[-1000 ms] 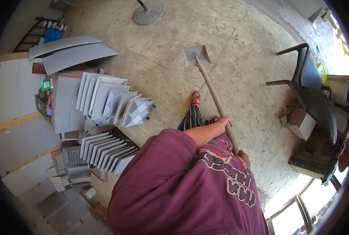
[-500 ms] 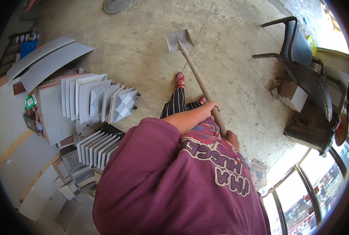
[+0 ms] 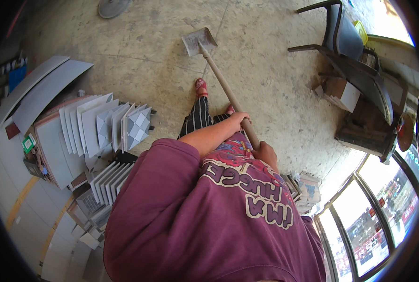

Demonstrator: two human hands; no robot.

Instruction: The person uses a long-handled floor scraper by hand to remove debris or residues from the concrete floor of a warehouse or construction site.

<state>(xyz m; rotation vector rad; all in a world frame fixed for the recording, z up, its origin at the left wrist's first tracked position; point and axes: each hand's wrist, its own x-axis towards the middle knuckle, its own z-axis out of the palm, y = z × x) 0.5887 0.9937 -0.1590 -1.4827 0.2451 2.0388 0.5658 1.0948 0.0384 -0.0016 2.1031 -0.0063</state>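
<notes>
I hold a shovel (image 3: 224, 83) with a long wooden handle and a wide grey metal blade (image 3: 199, 42). The blade rests on or just above the concrete floor ahead of my feet; I cannot tell which. My left hand (image 3: 240, 119) is closed round the handle part way up, its arm crossing my body. Close to my belly, my right hand (image 3: 266, 152) grips the upper end of the handle, which is partly hidden by the fingers. One red shoe (image 3: 200, 86) is forward, beside the shaft.
To the left stand upright tile samples (image 3: 99, 122) in racks and grey curved panels (image 3: 49, 89). A dark chair (image 3: 343, 35) and a cardboard box (image 3: 343, 91) are on the right. A round grey disc (image 3: 113, 7) lies far ahead. Stacked boxes (image 3: 308, 188) stand near the glass doors (image 3: 360, 225).
The view has shifted, so the shovel, floor and chair sit further left in the picture. Both hands keep their hold on the handle, and the blade appears slightly turned.
</notes>
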